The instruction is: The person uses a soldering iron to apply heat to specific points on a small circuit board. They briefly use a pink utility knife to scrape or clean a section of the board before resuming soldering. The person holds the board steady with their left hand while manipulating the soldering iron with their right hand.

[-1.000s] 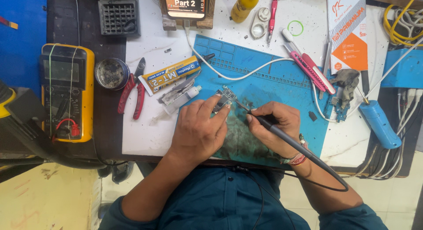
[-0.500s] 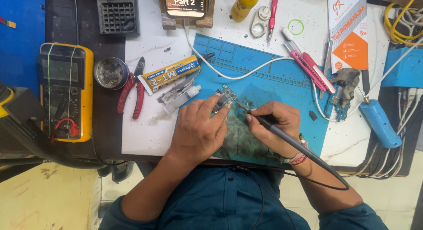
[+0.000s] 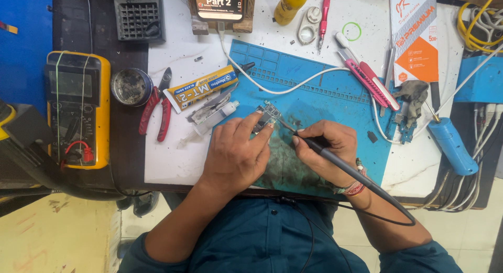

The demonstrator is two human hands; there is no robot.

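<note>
My left hand [image 3: 238,155] pinches a small circuit board [image 3: 268,115] with its fingertips, holding it down on the blue work mat [image 3: 314,90]. My right hand [image 3: 327,147] grips a black soldering iron [image 3: 335,160] like a pen, its tip touching the board's near right edge. The iron's black cable [image 3: 387,218] loops back past my right wrist. Both forearms rest at the table's front edge.
Left of the mat lie a glue tube [image 3: 201,88], a syringe [image 3: 209,124], red pliers [image 3: 156,106], a round tin [image 3: 131,87] and a yellow multimeter [image 3: 78,109]. A phone [image 3: 220,3] stands at the back. Pink cutters [image 3: 369,84], another small board [image 3: 403,127] and a blue tool [image 3: 451,146] lie right.
</note>
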